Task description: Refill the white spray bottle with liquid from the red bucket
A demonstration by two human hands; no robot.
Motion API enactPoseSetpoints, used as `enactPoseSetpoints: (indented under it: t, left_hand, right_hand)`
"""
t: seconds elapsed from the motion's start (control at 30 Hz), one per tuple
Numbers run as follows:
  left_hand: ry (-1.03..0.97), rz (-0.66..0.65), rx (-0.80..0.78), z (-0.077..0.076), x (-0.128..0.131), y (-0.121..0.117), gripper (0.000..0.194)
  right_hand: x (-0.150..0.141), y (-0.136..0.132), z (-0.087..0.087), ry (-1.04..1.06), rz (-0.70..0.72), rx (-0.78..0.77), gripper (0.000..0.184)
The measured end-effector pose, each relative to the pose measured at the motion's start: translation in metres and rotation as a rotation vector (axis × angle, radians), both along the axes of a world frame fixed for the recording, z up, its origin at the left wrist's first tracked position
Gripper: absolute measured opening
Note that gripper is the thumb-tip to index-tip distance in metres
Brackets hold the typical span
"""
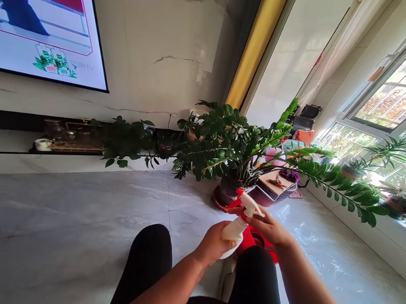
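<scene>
A white spray bottle [233, 231] with a red and white spray head tilts up and to the right in front of my body. My left hand [214, 244] is closed around the bottle's body. At the neck and trigger, my right hand [271, 227] is closed on the spray head, with some fingers hidden behind it. Just beyond the bottle stands a large leafy potted plant [226, 151], its dark pot [227, 190] resting in a red saucer. A red plastic object [247, 241] lies below my hands, partly covered by my knee.
A box [274, 184] with small things on top stands right of the pot. Trailing plants [124, 138] and a tea set [71, 136] sit on a low wall ledge under a television [55, 32]. More potted plants [405, 203] line the window sill. One long stem reaches right.
</scene>
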State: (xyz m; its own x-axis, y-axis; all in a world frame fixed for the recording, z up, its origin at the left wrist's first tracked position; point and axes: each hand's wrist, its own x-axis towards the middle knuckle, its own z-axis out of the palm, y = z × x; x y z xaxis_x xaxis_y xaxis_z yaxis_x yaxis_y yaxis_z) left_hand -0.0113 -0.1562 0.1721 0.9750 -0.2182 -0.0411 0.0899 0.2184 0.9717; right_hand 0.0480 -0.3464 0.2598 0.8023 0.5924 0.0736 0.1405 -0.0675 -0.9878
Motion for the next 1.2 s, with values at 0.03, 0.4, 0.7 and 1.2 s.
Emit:
enactPoseSetpoints:
  t: [0.03, 0.4, 0.7, 1.2]
  left_hand:
    - [0.009, -0.013, 0.002, 0.000, 0.000, -0.001, 0.059]
    - [0.040, -0.026, 0.060, -0.003, 0.003, -0.007, 0.058]
    - [0.029, -0.034, 0.081, -0.001, 0.005, -0.007, 0.061]
    - [-0.016, -0.019, 0.202, 0.005, 0.008, -0.011, 0.062]
  right_hand:
    - [0.001, -0.003, -0.003, 0.024, 0.005, 0.002, 0.044]
    - [0.002, -0.009, -0.040, 0.113, -0.125, 0.139, 0.046]
    - [0.004, -0.012, -0.035, -0.083, -0.157, 0.047, 0.043]
    - [-0.019, 0.006, -0.051, -0.184, -0.321, 0.130, 0.049]
